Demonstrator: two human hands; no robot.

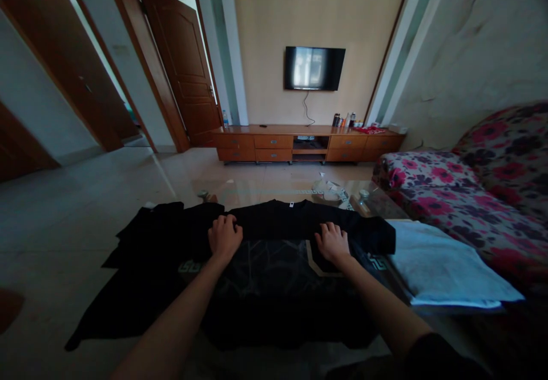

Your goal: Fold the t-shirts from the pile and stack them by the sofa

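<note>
A black T-shirt (274, 220) lies spread across the glass coffee table, with its collar and small white label at the far side. My left hand (225, 237) has its fingers curled on the shirt's near edge, left of the middle. On the right part of that edge, my right hand (334, 243) also has bent fingers closed on the cloth; its fingertips are partly hidden. More black clothing (149, 249) lies in a dark heap to the left. A light blue folded cloth (449, 263) rests at the right end of the table.
Beyond the coffee table (268, 191) stands a long wooden TV cabinet (274, 140) with bottles and small items on top. A television (314, 68) hangs above it. A floral sofa (454, 197) is on the right. A crumpled plastic bag (327, 188) sits at the table's far side.
</note>
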